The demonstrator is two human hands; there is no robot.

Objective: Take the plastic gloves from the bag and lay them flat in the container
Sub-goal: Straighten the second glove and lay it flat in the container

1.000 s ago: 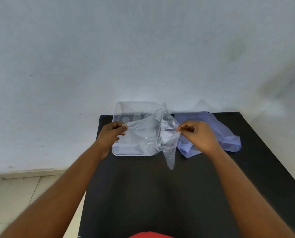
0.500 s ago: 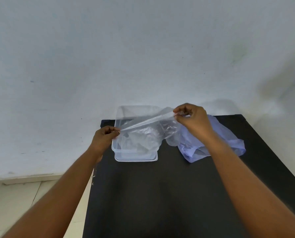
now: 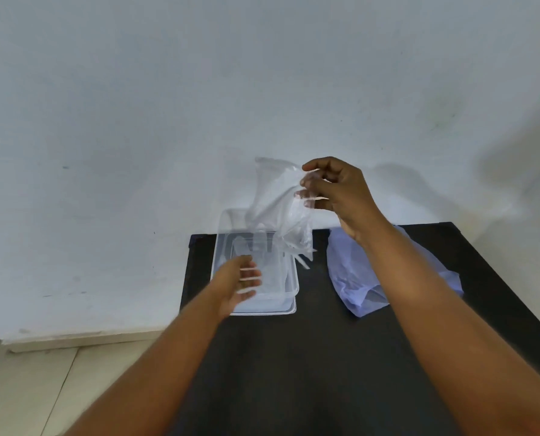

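The left hand (image 3: 242,283) has let go, spread open over the container (image 3: 289,305), while the right hand (image 3: 334,191) alone lifts the pinched glove (image 3: 278,209) above it, not yet flat.

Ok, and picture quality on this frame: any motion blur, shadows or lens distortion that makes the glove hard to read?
Head view: the left hand over the container is motion-blurred; the right hand is sharper. The clear glove nearly vanishes against the pale wall. Soft shadows fall on the wall at right. Wide-angle stretch splays the forearms and the black table.
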